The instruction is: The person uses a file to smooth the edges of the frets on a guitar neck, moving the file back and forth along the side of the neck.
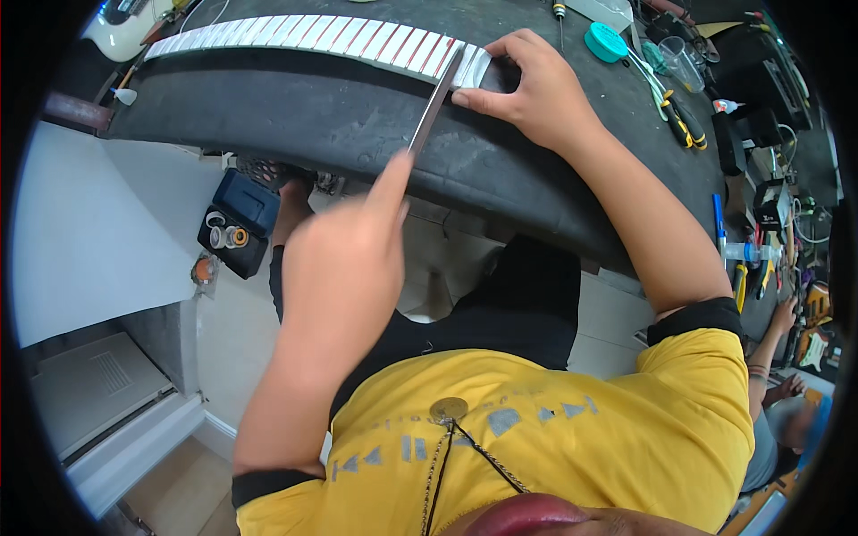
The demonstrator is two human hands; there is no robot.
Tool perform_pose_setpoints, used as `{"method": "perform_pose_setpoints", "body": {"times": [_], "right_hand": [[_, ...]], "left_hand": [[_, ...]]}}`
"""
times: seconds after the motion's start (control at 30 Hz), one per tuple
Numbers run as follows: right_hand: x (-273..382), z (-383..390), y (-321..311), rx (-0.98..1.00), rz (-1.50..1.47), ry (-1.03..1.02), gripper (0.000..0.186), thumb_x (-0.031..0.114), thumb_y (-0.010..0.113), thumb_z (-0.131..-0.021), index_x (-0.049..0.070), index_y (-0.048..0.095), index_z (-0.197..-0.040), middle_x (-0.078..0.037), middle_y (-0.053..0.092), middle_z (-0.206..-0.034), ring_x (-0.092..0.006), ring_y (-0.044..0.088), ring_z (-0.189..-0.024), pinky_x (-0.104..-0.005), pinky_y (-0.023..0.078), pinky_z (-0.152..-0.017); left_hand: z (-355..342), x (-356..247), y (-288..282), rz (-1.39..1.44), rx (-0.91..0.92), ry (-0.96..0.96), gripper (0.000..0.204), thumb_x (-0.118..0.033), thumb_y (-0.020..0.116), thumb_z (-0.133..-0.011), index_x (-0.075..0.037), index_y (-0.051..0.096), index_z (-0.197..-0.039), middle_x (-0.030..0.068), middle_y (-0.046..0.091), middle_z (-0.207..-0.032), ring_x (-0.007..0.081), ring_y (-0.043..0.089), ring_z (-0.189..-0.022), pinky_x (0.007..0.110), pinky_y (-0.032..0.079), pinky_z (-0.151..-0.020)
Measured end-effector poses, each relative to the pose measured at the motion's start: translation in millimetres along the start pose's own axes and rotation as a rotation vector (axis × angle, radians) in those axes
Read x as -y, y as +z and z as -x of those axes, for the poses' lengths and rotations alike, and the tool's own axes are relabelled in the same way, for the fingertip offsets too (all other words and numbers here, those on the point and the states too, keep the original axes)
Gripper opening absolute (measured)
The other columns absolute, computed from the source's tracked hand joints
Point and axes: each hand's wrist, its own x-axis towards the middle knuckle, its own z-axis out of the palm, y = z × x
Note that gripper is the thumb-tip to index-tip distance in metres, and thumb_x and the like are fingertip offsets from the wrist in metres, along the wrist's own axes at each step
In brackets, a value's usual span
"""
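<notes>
Extending leftward from right grip [547,96], white strip [351,38], file [434,109] across

Bench [304,107] surfaced in black | floor [612,326] laid with pale tiles | white panel [98,223] seen at left | open recess [112,380] seen below

Wearer is showing one left hand [344,255], one right hand [542,96]; also counting one neck [353,38], one file [434,107], one tub [606,42], one case [248,202].

Near the right edge of the table [626,116] lie black-and-yellow pliers [676,122], a clear cup [685,68] and a teal container [607,42]; below the near edge, an open case [248,204].
</notes>
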Motion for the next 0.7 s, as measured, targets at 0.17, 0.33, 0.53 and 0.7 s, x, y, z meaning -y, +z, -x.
{"method": "perform_pose_setpoints", "body": {"times": [0.17, 0.33, 0.53, 0.7], "right_hand": [[4.5, -1.5, 0.1, -0.013, -0.02, 0.008, 0.073, 0.056, 0.098, -0.079, -0.002, 0.08, -0.119, -0.018, 0.073, -0.118, -0.0372, 0.07, -0.116, -0.0461, 0.058, -0.1], [4.3, -10.3, 9.0, -0.002, -0.037, -0.033, 0.071, 0.054, 0.099, -0.081, -0.001, 0.078, -0.122, -0.016, 0.072, -0.12, -0.0353, 0.071, -0.114, -0.0442, 0.058, -0.099], [2.6, -1.0, -1.2, 0.015, -0.033, -0.005, 0.068, 0.05, 0.099, -0.083, 0.0, 0.077, -0.123, -0.015, 0.072, -0.12, -0.0332, 0.072, -0.113, -0.0423, 0.058, -0.099], [3.5, -1.1, -1.7, 0.0, -0.048, 0.029, 0.067, 0.049, 0.099, -0.083, 0.0, 0.077, -0.122, -0.015, 0.072, -0.121, -0.0333, 0.072, -0.111, -0.0418, 0.058, -0.098]], "left_hand": [[-5.3, 13.0, 3.0, -0.021, -0.08, 0.11, 0.048, -0.002, 0.074, -0.102, -0.009, 0.071, -0.149, 0.0267, 0.075, -0.091, 0.0476, 0.074, -0.084, 0.054, 0.059, -0.077], [-125.5, 14.3, 35.8, -0.105, -0.111, 0.15, 0.032, -0.014, 0.068, -0.106, -0.004, 0.077, -0.135, 0.0284, 0.078, -0.1, 0.0482, 0.076, -0.095, 0.055, 0.06, -0.088], [-30.7, 8.5, 20.3, -0.039, -0.101, 0.117, 0.044, -0.01, 0.075, -0.101, -0.005, 0.071, -0.145, 0.0191, 0.075, -0.083, 0.0396, 0.076, -0.077, 0.05, 0.061, -0.074], [25.9, 22.0, 10.6, 0.013, -0.12, 0.14, 0.056, -0.007, 0.078, -0.099, -0.005, 0.067, -0.154, 0.0171, 0.072, -0.077, 0.0361, 0.074, -0.069, 0.047, 0.057, -0.065]]}}
